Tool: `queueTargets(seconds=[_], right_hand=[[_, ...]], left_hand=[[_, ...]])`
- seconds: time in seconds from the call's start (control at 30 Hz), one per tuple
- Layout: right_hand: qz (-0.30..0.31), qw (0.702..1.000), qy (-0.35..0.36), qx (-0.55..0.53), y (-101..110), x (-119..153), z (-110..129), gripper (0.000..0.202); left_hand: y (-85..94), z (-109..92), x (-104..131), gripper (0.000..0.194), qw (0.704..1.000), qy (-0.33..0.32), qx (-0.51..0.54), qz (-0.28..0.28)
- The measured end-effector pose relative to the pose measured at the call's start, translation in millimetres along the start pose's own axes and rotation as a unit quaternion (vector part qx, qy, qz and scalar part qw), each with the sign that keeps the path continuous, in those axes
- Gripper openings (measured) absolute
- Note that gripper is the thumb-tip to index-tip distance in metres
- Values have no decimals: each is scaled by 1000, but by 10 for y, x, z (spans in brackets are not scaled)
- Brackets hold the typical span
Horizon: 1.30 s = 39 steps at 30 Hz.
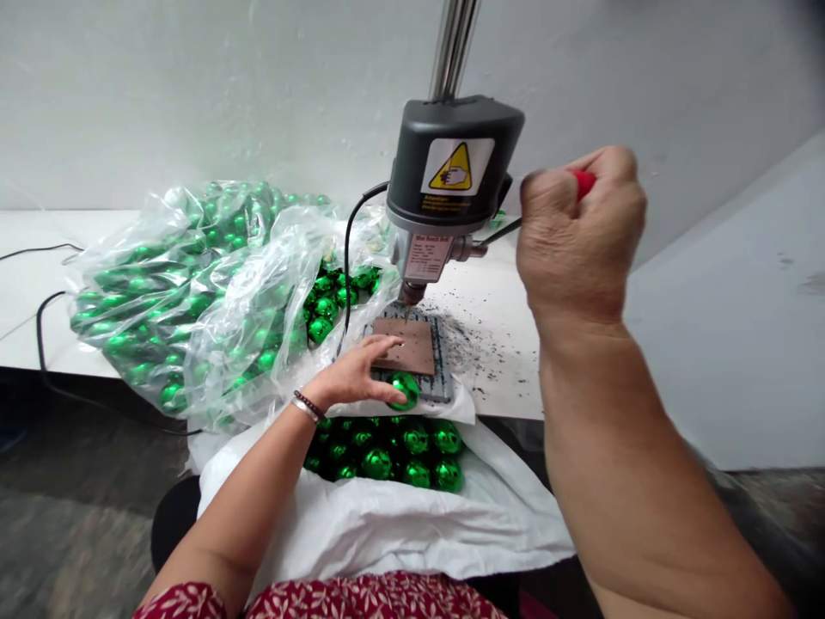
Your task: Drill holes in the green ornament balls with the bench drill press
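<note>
A grey bench drill (455, 163) stands over a brown square plate (418, 344) on its metal base. My right hand (583, 223) is wrapped round the red-tipped lever at the drill's right side. Low over the plate's front left edge is my left hand (361, 371), thumb and fingers apart. A shiny green ball (405, 391) touches or lies just by its thumb tip, at the front edge of the plate. The drill bit (407, 311) points down above the plate, with no ball directly under it.
Clear plastic bags of green balls (193, 292) cover the table's left side. More green balls (377, 464) lie on white cloth in the lap. Dark shavings (477, 344) scatter right of the base. A black cable (348, 258) loops left of the drill.
</note>
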State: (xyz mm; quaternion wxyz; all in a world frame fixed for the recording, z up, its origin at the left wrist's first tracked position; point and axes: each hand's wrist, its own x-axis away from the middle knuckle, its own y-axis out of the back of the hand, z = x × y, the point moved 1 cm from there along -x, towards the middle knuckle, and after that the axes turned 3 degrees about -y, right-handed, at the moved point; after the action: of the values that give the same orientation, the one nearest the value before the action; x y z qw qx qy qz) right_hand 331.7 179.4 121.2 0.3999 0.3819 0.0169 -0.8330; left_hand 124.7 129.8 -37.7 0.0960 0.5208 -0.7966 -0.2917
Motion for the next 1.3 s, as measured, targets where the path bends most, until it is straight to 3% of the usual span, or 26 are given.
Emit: queueTargets(seconds=[0.03, 0.1, 0.17, 0.2, 0.3, 0.37, 0.5, 0.67, 0.73, 0.83, 0.93, 1.07, 1.2, 1.3], right_hand=[[-3, 1000, 8, -6, -3, 13, -26, 17], [-8, 999, 46, -27, -17, 27, -99, 18], [-5, 996, 77, -51, -36, 24, -175, 24], [2, 995, 79, -58, -45, 20, -205, 27], [29, 997, 46, -50, -58, 21, -238, 26], [35, 998, 40, -40, -53, 36, -217, 22], [9, 996, 71, -56, -26, 69, -166, 20], [21, 997, 57, -53, -28, 99, -157, 19], [22, 997, 39, -61, -33, 111, -147, 18], [31, 997, 16, -74, -31, 122, -112, 16], [43, 996, 5, -72, -17, 127, -68, 18], [45, 996, 0, -78, 3, 139, -29, 21], [45, 994, -15, -100, 32, 123, 19, 22], [59, 995, -35, -69, 54, 52, 80, 28]], left_hand=[[68, -7, 43, 64, 1000, 13, 7, -25], [225, 20, 81, 39, 989, 65, -34, -128], [374, 94, 69, 34, 951, 150, -154, -223], [432, 143, 52, 35, 924, 201, -222, -236], [510, 299, -10, 40, 866, 328, -340, -163], [496, 378, -39, 48, 858, 359, -349, -111], [414, 463, -43, 57, 882, 348, -305, -92], [404, 335, 48, 53, 905, 242, -221, -271], [419, 195, 79, 52, 926, 178, -135, -303], [402, -30, 75, 62, 963, 106, 29, -246], [308, -148, 18, 74, 977, 75, 122, -156], [130, -80, -98, 65, 988, 104, 43, -107], [21, 22, -219, 59, 978, 162, -76, -103], [9, 17, -293, 55, 975, 166, -115, -95]])
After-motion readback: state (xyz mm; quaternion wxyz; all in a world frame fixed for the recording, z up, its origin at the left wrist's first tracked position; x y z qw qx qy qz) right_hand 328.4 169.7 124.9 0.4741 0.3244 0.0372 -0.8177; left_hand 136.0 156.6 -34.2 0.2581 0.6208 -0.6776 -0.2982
